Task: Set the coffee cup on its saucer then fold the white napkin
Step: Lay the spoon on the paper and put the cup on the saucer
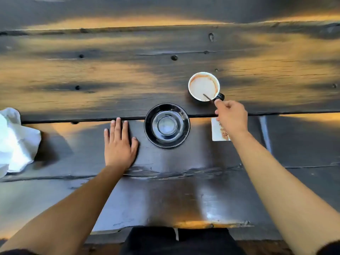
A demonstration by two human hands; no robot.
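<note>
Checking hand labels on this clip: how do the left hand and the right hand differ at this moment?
The left hand lies flat on the table, fingers straight, holding nothing; the right hand has curled fingers at the handle of the coffee cup. The left hand rests just left of the black saucer; the right hand reaches farther out, beyond and right of it. Both are bare, and neither touches the white napkin.

No readable text, labels, brands or numbers anywhere. A small card (219, 130) near the table's (165, 190) front right, partly under the right forearm, carried a brownish print, too blurred to tell whether it held any words.
</note>
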